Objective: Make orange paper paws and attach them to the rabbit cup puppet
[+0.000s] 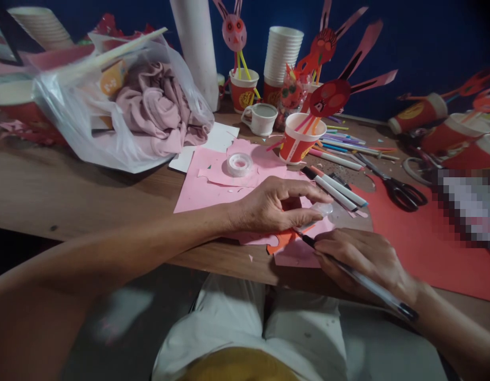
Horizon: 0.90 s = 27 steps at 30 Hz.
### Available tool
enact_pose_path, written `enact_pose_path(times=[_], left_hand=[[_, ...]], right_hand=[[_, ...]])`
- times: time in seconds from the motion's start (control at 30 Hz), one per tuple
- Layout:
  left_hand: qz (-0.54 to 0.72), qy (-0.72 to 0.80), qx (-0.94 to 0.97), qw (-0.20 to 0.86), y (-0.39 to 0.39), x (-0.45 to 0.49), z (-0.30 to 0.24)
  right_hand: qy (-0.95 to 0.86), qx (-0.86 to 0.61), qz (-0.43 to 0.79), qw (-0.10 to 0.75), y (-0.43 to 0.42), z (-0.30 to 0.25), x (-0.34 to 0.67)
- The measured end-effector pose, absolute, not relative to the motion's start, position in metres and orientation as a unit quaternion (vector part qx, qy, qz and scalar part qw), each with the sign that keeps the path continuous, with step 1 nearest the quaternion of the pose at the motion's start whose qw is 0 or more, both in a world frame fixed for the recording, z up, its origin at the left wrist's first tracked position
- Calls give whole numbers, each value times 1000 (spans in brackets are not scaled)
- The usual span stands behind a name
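My left hand (279, 205) curls over pink paper (205, 182) on the wooden table, thumb and fingers pinched round a small clear round thing (325, 208) that I cannot name. My right hand (360, 259) rests at the table's front edge, closed on a dark pen (372, 286) whose tip touches an orange paper scrap (280, 242) on a pink cut-out. A roll of clear tape (239, 164) lies on the pink paper just beyond my left hand.
Markers (336, 188) and black scissors (399, 189) lie right of my left hand, beside a red sheet (419, 248). Red paper cups with pink rabbit cut-outs (298, 140) stand behind. A plastic bag of pink cloth (150, 106) fills the left. A white mug (261, 118) stands by stacked cups.
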<state>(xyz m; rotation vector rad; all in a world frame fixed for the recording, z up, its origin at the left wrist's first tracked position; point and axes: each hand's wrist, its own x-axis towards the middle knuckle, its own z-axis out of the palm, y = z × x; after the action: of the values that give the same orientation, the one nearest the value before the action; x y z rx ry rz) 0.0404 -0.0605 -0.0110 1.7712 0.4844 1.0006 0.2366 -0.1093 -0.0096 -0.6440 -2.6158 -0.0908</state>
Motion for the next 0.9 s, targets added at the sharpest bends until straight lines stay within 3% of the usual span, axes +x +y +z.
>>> enact_pose_path(times=[0.27, 0.43, 0.63, 0.73, 0.9], left_hand=[[409, 212, 725, 513, -61, 39, -11], [416, 215, 703, 536, -63, 40, -11], [478, 265, 625, 557, -61, 36, -4], [509, 306, 615, 519, -54, 29, -1], [507, 329, 668, 434, -39, 12, 2]], right_hand=[[-923, -259, -5, 283, -110, -9, 246], [-811, -380, 63, 440, -113, -4, 253], [-589, -401, 244, 658, -78, 0, 250], [-580, -383, 282, 661, -56, 8, 245], [-673, -381, 320, 547, -39, 11, 239]])
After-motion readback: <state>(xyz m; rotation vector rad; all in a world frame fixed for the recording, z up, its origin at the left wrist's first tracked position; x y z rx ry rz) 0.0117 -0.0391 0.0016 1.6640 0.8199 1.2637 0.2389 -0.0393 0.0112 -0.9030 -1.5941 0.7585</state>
